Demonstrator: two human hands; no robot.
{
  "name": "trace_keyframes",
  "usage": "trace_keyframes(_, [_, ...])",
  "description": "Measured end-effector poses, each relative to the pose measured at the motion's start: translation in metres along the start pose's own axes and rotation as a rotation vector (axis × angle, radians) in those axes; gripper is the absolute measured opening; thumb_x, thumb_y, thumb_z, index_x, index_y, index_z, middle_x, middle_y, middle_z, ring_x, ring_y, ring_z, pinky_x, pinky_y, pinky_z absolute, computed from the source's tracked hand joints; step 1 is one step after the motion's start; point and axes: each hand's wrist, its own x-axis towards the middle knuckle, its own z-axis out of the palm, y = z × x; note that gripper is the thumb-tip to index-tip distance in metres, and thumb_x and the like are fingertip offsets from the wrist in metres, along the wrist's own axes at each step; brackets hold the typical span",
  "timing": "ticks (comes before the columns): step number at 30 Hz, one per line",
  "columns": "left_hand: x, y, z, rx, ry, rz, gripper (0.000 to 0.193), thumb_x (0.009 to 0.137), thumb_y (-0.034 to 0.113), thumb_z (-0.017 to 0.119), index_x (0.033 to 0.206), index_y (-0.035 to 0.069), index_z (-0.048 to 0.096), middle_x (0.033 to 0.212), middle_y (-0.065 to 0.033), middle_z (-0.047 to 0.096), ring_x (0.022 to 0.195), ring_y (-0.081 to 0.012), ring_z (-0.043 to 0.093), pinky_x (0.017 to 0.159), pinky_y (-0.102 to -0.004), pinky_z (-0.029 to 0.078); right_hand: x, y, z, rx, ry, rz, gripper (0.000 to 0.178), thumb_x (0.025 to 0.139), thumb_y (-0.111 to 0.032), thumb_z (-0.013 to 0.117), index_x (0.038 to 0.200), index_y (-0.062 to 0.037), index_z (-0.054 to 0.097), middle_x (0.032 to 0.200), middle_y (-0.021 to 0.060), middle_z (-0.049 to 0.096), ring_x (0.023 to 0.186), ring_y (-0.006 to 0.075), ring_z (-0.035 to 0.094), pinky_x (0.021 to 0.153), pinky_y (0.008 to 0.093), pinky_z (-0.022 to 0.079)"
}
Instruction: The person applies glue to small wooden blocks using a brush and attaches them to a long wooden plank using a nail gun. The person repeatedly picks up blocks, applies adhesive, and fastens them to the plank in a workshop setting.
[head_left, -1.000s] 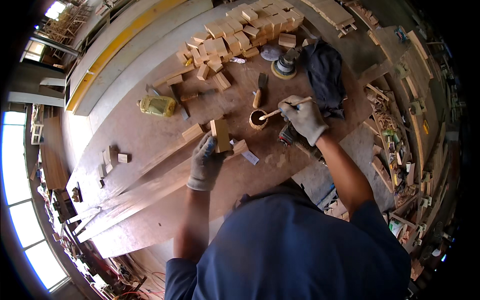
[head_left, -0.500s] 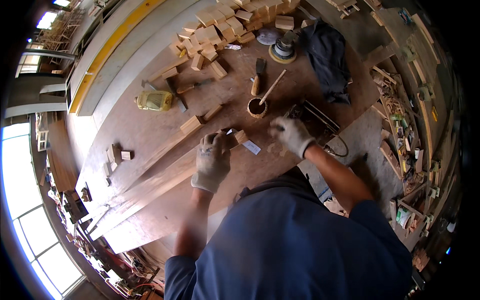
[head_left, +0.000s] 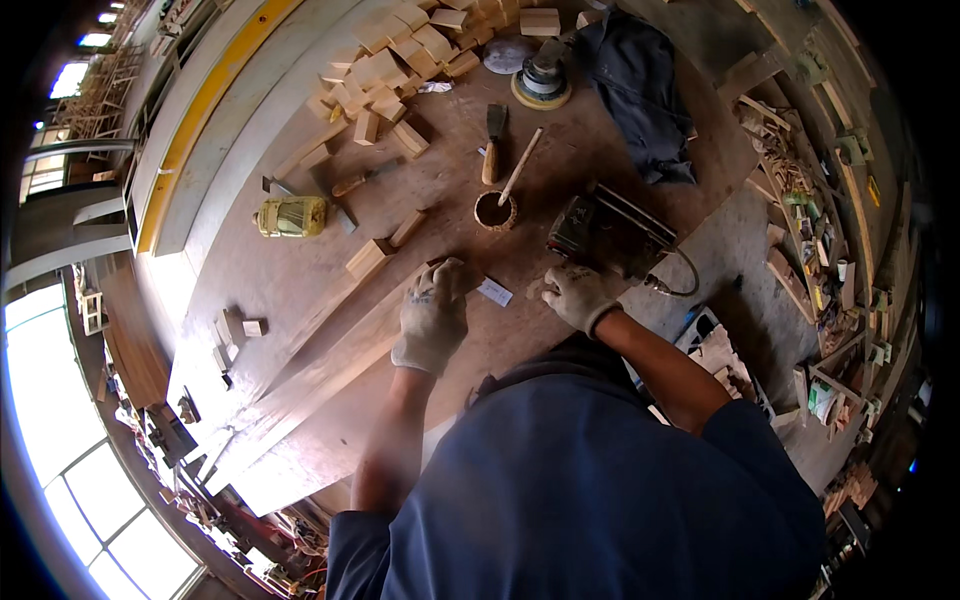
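My left hand (head_left: 434,315), in a pale work glove, is closed over the end of a long wooden strip (head_left: 330,350) that runs off to the lower left across the table. The glove hides the strip's end. My right hand (head_left: 582,299), gloved too, is closed just in front of a dark air-powered nailer (head_left: 622,238) with a hose. Its fingertips are pinched; what they hold, if anything, is too small to make out. Between my hands lies a small white paper slip (head_left: 495,291). Beyond it stands a round pot (head_left: 496,211) with a stick in it.
A scraper (head_left: 493,145), a sander (head_left: 541,83) and dark cloth (head_left: 635,95) lie farther back, near a heap of wood blocks (head_left: 390,70). A yellowish plastic bottle (head_left: 291,216) lies at the left. Wood scraps (head_left: 800,220) line the floor at the right.
My right hand has come down from beside the nailer and its fingers have closed together. My left hand now covers the strip's end, which stuck out past it before. The view has shifted slightly.
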Motion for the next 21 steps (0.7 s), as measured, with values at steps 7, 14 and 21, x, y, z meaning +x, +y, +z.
trace_keyframes(7, [-0.001, -0.002, 0.002, 0.009, -0.032, -0.033, 0.045, 0.089, 0.005, 0.065, 0.133, 0.012, 0.058, 0.127, -0.0188, 0.067, 0.116, -0.0431, 0.062, 0.097, -0.0535, 0.052, 0.003, 0.004, 0.005, 0.009, -0.025, 0.017, 0.025, 0.094, -0.034, 0.073, 0.098, -0.0096, 0.066, 0.103, 0.0153, 0.073, 0.097, 0.0361, 0.072, 0.087, 0.0499, 0.056])
trace_keyframes(14, [-0.001, -0.006, 0.005, -0.010, -0.029, -0.026, 0.049, 0.087, 0.005, 0.068, 0.134, 0.012, 0.058, 0.129, -0.0189, 0.066, 0.117, -0.0432, 0.062, 0.097, -0.0531, 0.052, 0.001, 0.001, 0.004, -0.005, 0.017, -0.007, 0.021, 0.092, -0.027, 0.075, 0.099, -0.0085, 0.067, 0.098, 0.0133, 0.073, 0.095, 0.0349, 0.072, 0.087, 0.0483, 0.056])
trace_keyframes(21, [-0.008, -0.001, -0.002, 0.213, 0.103, 0.189, 0.053, 0.090, 0.018, 0.070, 0.141, 0.007, 0.058, 0.135, -0.0198, 0.064, 0.122, -0.0422, 0.062, 0.104, -0.0512, 0.053, 0.016, -0.014, 0.039, 0.272, -0.039, 0.124, 0.016, 0.097, -0.028, 0.066, 0.101, -0.0122, 0.070, 0.110, 0.0138, 0.075, 0.094, 0.0319, 0.073, 0.085, 0.0463, 0.057])
